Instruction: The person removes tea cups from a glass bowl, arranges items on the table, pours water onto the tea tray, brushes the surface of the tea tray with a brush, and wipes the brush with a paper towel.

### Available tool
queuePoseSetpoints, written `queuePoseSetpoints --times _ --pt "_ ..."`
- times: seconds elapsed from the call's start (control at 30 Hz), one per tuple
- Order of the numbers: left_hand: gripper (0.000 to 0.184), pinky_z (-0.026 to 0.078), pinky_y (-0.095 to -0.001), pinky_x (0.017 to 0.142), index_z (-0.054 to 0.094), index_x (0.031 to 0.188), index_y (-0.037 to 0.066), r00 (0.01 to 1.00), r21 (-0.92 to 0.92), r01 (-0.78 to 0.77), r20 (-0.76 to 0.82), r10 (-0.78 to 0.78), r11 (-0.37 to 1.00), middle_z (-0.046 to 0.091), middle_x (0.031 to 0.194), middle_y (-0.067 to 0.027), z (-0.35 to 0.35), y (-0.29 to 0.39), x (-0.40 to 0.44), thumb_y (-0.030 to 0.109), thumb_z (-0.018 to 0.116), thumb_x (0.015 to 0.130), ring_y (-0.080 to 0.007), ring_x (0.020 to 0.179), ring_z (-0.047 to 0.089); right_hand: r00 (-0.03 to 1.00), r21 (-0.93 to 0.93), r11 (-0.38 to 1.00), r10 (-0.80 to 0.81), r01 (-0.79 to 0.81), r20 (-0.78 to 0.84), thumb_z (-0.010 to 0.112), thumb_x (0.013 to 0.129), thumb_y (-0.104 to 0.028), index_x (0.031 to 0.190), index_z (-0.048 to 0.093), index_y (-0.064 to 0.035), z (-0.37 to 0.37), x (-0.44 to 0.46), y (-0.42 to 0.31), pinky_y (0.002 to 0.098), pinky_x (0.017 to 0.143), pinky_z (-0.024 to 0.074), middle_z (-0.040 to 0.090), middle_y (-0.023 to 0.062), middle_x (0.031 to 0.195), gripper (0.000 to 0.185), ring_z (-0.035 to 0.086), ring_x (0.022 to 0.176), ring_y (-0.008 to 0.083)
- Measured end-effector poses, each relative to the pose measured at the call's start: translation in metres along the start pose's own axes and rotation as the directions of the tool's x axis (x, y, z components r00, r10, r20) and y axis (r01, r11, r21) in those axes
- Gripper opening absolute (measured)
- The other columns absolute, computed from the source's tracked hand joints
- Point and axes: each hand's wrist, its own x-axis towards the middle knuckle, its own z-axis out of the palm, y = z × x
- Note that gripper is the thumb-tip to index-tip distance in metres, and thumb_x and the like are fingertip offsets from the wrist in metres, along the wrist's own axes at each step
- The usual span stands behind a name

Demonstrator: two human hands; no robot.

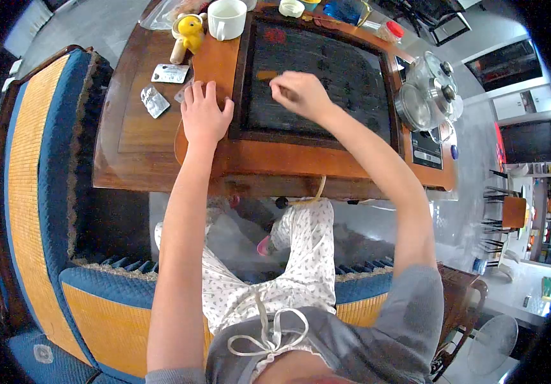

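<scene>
The counter is brown wood with a smooth, glossy finish. Set into it, the dark panel looks smooth, with a dull, streaked surface and a wooden frame. The mug is white and glossy, like ceramic. The blister pack has a crinkled, silvery foil surface. The kettles look like clear glass with shiny metal lids. The yellow figurine is smooth and shiny. The sofa combines quilted blue cloth with a ribbed, woven tan surface. The patterned trousers are soft, matt cloth, and the grey shirt is matt cloth too.
</scene>
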Motion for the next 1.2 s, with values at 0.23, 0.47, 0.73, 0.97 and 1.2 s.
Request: queuePoseSetpoints --times 0.23,0.47,0.73,0.97,1.2 --pt "0.041 0.037 -0.0440 0.088 0.050 0.108 0.005 1.000 0.003 -0.003 0.008 0.003 1.000 0.045 0.113 -0.0145 -0.001 0.000 0.000 0.031 0.053 0.075 -0.0304 0.109 0.041 0.997 0.040 0.998 -0.051 0.049 0.054 0.060 0.071 -0.011 0.073 0.058 -0.0080 -0.010 -0.046 -0.051 0.0335 0.050 0.0463 0.054 0.0073 0.063 0.004 0.056 0.058 0.0246" --pt "0.040 0.037 -0.0439 0.089 0.050 0.107 0.005 1.000 0.000 0.005 0.017 -0.005 1.000 0.045 0.112 -0.0146 -0.002 0.000 0.000 0.031 0.052 0.076 -0.0306 0.109 0.041 0.995 0.091 0.992 -0.078 0.083 -0.058 0.060 0.073 -0.002 0.084 0.060 -0.0051 -0.034 -0.023 -0.051 0.0293 0.049 0.0430 0.053 0.0080 0.065 0.011 0.053 0.055 0.0200" --pt "0.039 0.038 -0.0443 0.087 0.051 0.105 0.006 1.000 -0.010 -0.005 -0.009 0.005 1.000 0.045 0.110 -0.0134 0.000 0.000 0.000 0.031 0.053 0.075 -0.0306 0.109 0.041 0.986 0.190 0.979 -0.106 0.079 0.132 0.060 0.073 -0.006 0.086 0.060 -0.0063 -0.012 -0.038 -0.045 0.0329 0.054 0.0459 0.055 0.0081 0.071 0.013 0.055 0.061 0.0243" --pt "0.039 0.038 -0.0444 0.088 0.051 0.105 0.006 1.000 0.000 0.000 0.011 0.000 1.000 0.045 0.111 -0.0140 0.000 0.000 0.000 0.031 0.054 0.075 -0.0306 0.110 0.040 0.951 0.355 0.935 -0.095 -0.017 0.295 0.057 0.077 -0.010 0.087 0.059 -0.0047 -0.048 -0.060 -0.030 0.0343 0.062 0.0455 0.053 0.0113 0.076 0.012 0.054 0.070 0.0279" --pt "0.040 0.037 -0.0440 0.088 0.051 0.106 0.006 1.000 0.019 -0.002 0.019 0.002 1.000 0.045 0.113 -0.0143 0.001 -0.001 0.000 0.031 0.053 0.076 -0.0305 0.111 0.039 0.903 0.419 0.895 -0.042 -0.156 0.428 0.056 0.077 -0.009 0.089 0.060 -0.0061 -0.083 -0.081 -0.003 0.0306 0.072 0.0431 0.055 0.0085 0.083 0.013 0.054 0.080 0.0244"
